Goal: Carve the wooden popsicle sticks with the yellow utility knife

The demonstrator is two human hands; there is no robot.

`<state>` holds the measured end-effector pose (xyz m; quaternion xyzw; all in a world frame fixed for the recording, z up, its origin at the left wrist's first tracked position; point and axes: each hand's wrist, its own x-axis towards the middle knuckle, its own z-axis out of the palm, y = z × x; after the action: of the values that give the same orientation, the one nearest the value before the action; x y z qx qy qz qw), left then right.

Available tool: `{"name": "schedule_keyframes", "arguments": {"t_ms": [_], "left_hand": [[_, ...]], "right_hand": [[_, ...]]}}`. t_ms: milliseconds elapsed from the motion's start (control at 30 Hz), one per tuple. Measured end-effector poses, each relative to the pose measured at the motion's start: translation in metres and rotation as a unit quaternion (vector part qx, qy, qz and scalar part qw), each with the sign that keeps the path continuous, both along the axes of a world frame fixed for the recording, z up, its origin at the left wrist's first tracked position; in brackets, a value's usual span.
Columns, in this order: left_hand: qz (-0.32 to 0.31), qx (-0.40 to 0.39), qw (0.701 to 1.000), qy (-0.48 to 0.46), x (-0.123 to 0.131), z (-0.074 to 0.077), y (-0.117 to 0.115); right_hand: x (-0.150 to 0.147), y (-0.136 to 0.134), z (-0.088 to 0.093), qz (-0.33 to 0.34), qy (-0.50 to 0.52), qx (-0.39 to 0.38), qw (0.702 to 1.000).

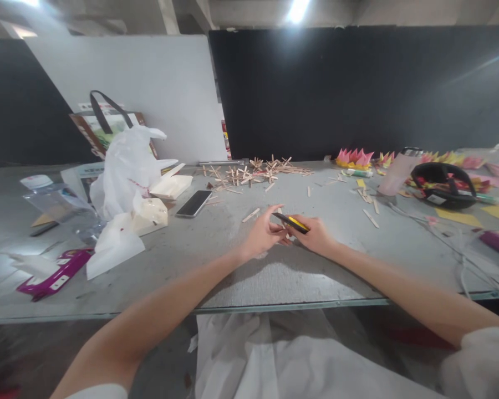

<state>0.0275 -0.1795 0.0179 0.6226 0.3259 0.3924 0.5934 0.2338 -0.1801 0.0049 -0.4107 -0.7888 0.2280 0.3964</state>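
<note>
My right hand [316, 235] is closed round a yellow and black utility knife [291, 222], its tip pointing left. My left hand [263, 234] is pinched right beside that tip, fingers closed on a small wooden stick piece that I can barely make out. Both hands meet over the middle of the grey table [274, 277]. A loose wooden stick [250, 215] lies just left of my left hand.
A heap of wooden sticks [253, 173] lies at the back centre. A phone [193, 203] and white plastic bags [127, 172] sit at left, a purple package [56, 272] near the left front. Pink paper flowers [355, 158], a black headset [443, 183] and cables [461, 249] are at right.
</note>
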Motion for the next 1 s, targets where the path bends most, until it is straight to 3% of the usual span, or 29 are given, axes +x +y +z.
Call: {"name": "schedule_keyframes", "arguments": {"t_ms": [700,1000], "left_hand": [[0.051,0.041,0.992,0.109,0.005,0.009,-0.016],[0.092,0.104,0.973,0.182,0.004,0.007,-0.016]], "right_hand": [[-0.007,0.002,0.001,-0.032,0.031,-0.035,0.998],[-0.012,0.002,0.002,-0.055,0.021,-0.03,0.998]]}}
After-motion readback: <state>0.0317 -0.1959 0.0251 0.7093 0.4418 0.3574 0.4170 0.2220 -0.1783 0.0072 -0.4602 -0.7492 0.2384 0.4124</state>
